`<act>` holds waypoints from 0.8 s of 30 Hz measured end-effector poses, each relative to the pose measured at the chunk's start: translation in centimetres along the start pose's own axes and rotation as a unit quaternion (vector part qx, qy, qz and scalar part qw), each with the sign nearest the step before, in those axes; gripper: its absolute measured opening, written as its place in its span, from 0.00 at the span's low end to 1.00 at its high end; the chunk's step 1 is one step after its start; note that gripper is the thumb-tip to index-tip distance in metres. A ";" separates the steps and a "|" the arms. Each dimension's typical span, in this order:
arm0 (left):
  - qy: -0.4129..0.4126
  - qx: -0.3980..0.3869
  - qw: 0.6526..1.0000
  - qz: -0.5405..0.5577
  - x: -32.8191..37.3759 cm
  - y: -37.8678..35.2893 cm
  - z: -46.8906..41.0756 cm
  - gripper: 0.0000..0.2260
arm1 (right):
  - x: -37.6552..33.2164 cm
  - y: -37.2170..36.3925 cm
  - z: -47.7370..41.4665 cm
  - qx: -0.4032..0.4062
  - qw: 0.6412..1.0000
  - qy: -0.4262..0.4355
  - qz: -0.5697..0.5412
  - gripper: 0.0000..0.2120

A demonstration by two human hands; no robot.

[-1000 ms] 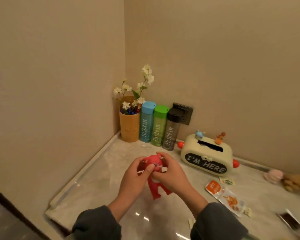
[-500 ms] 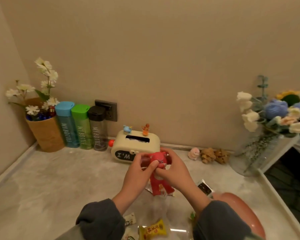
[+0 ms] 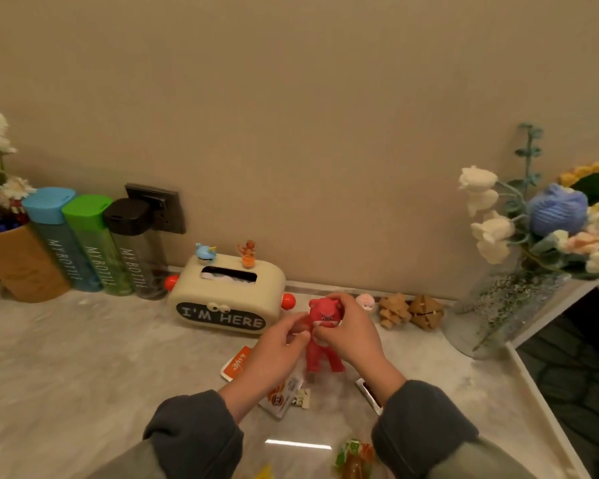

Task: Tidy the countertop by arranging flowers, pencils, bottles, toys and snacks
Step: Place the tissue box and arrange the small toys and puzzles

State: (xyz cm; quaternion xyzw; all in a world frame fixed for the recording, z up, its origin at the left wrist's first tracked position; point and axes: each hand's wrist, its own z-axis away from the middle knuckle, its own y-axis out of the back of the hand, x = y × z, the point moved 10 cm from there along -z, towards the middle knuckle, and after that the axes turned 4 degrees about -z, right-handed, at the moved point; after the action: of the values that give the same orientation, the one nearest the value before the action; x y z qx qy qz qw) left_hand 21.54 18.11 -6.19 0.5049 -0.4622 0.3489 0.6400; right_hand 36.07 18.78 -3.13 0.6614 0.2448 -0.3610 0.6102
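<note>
Gripping the red bear toy [image 3: 325,356] from both sides, the left hand [image 3: 274,347] pinches its arm with curled fingers; the right hand [image 3: 351,335] curls round its head; the toy is held upright just right of the cream tissue box [image 3: 229,299]; snack packets [image 3: 281,392] lie in front of that box; three bottles [image 3: 97,250] stand to its left.

Counting the things on the tabletop [image 3: 83,357]

Three bottles stand far left: a blue-lid bottle [image 3: 54,236], a green-lid bottle [image 3: 94,243] and a black-lid bottle [image 3: 132,250]. Two bunches of flowers: white flowers [image 3: 14,188] in one brown cup [image 3: 21,264], mixed flowers [image 3: 557,209] in one glass vase [image 3: 498,312]. One tissue box [image 3: 222,299] with two little toys on top, a blue figure [image 3: 204,252] and an orange figure [image 3: 247,254]. One red bear toy [image 3: 324,354], one small pink toy [image 3: 365,301], two wooden puzzles [image 3: 394,310]. At least three snack packs [image 3: 237,366] lie near.
</note>
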 end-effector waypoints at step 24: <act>0.041 -0.048 0.996 -0.056 -2.0 -1.8 -2.6 0.18 | 1.5 -2.0 -6.8 0.009 1.000 0.000 -0.006 0.26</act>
State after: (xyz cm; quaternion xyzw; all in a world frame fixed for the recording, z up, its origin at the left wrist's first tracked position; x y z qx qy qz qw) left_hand 23.14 20.26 -8.85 0.4837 -0.4226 0.3108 0.7006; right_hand 36.66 25.54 -5.62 0.6654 0.2458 -0.3668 0.6019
